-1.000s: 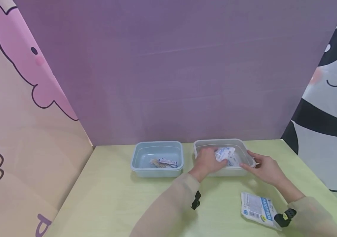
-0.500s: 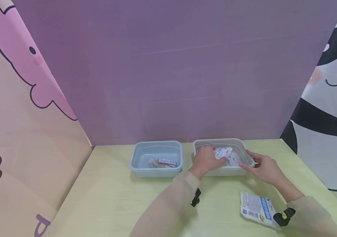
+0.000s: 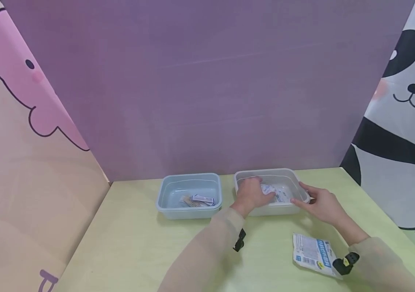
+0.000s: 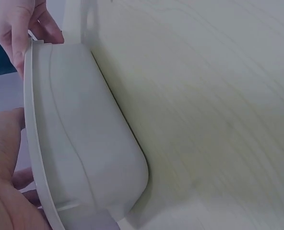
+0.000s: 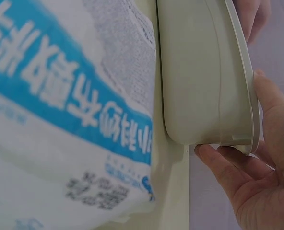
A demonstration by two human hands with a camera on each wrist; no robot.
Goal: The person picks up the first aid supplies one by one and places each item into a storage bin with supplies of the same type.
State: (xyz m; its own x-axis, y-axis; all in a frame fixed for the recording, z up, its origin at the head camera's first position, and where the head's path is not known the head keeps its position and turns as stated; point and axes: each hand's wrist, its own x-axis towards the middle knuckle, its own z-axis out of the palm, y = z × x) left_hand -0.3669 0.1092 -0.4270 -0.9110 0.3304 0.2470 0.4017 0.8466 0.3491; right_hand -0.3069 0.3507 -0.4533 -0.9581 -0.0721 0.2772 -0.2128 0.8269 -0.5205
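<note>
A pale grey plastic box [image 3: 277, 210] stands at the back of the table, holding small white packets [image 3: 279, 194] with blue print. My left hand [image 3: 252, 194] reaches over its front rim into the left side, right beside the packets; the fingertips are hidden inside, and I cannot tell whether they pinch anything. My right hand [image 3: 322, 205] grips the box's right front corner, with the thumb at the rim and the fingers around the outer wall, also seen on the right hand [image 5: 271, 177] in the right wrist view. A white-and-blue gauze dressing pack [image 3: 313, 256] lies near my right wrist.
Left of the grey box stands a light blue box [image 3: 189, 213] containing a bundle of thin wooden-looking sticks [image 3: 191, 201] and a small white-and-blue packet [image 3: 203, 199]. A purple wall [image 3: 207, 101] rises behind the pale green table [image 3: 138, 243], with printed panels on both sides.
The white packets beside my left hand lie lower in the grey box than before. My right hand keeps its hold on the corner. The head view has shifted slightly.
</note>
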